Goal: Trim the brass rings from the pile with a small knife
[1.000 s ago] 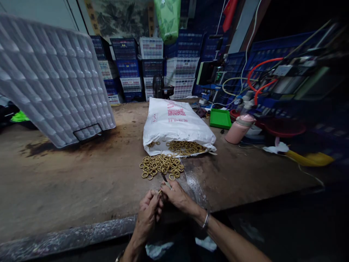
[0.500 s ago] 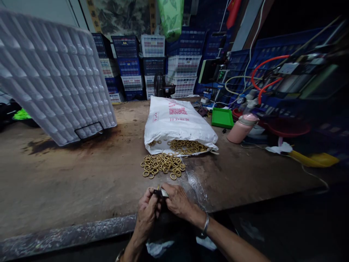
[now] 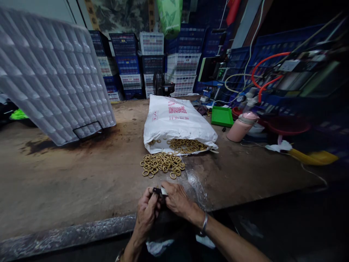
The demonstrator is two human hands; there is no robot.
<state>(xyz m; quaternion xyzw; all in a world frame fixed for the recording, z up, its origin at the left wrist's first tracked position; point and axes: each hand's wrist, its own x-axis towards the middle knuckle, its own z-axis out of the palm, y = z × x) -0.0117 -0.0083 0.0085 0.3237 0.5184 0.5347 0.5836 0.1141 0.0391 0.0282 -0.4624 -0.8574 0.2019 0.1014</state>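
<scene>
Where hands (image 3: 178, 200) nearly meet, dark tool (image 3: 157, 190) between, brass-coloured rings (image 3: 163, 163) beyond

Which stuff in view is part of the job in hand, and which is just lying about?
In the job:
right hand, gripping a black-tipped tool
left hand, apparently pinching a gold ring
ring pile
open white sack

Seemingly just lying about:
green tray
pink bottle
fan

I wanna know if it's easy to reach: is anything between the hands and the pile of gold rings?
Nothing visible is. Only a strip of tabletop separates the left hand and right hand from the ring pile; the white sack lies beyond it.
</scene>
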